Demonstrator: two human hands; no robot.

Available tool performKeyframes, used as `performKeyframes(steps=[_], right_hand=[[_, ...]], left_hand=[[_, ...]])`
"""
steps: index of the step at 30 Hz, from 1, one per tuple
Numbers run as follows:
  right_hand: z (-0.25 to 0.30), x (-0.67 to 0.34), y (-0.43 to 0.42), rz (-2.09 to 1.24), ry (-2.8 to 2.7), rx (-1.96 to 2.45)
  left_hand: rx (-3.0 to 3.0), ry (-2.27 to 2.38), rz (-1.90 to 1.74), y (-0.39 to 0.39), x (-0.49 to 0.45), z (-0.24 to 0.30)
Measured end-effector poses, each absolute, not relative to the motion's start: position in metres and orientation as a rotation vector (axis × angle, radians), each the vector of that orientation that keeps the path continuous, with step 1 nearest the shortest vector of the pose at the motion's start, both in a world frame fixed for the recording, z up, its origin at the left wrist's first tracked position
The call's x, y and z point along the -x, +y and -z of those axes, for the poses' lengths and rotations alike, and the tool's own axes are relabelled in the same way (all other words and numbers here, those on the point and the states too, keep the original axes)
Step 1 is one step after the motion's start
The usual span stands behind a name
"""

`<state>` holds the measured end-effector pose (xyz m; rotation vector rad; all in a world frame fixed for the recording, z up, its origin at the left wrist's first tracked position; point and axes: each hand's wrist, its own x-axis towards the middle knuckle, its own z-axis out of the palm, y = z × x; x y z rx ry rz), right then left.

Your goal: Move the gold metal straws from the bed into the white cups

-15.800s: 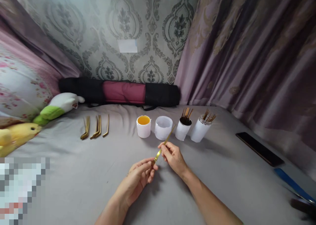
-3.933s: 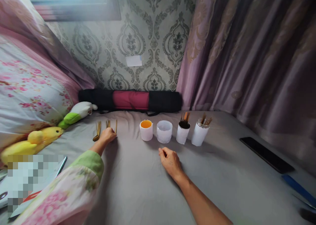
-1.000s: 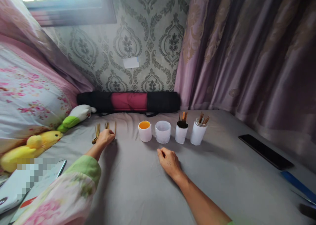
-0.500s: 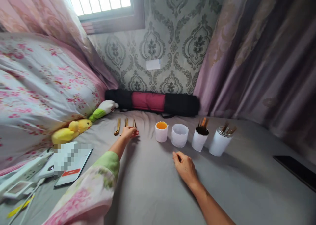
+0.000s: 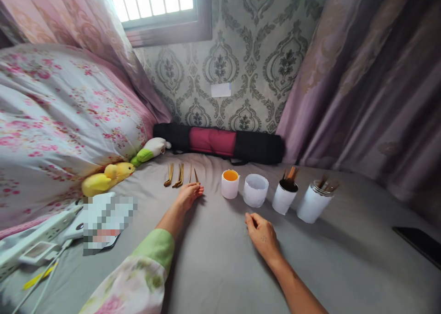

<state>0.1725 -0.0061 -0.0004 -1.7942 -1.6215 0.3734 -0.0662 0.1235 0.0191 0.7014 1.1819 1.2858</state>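
Note:
My left hand lies on the grey sheet with its fingers stretched out, just in front of several bent golden straws; the nearest straw ends at its fingertips. My right hand rests on the sheet with fingers curled under, and nothing shows in it. Beyond it stand a white cup of orange liquid, an empty whitish cup, a white cup with dark contents and thin sticks, and a white jar with sticks.
A black and maroon roll bag lies along the wall. Yellow and green-white plush toys sit by a floral pillow. A power strip lies at the left, a dark phone at the right.
My left hand has drawn back a little from the straws and opened flat on the sheet. My right hand has stayed put. The view has swung left and up.

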Motion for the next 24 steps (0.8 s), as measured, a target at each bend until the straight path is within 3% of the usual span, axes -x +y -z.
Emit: performKeyframes(steps=[24], right_hand=[[-0.003, -0.171, -0.007, -0.343, -1.633, 1.779]], left_hand=[[-0.614, 0.931, -1.243, 0.051, 0.018, -0.024]])
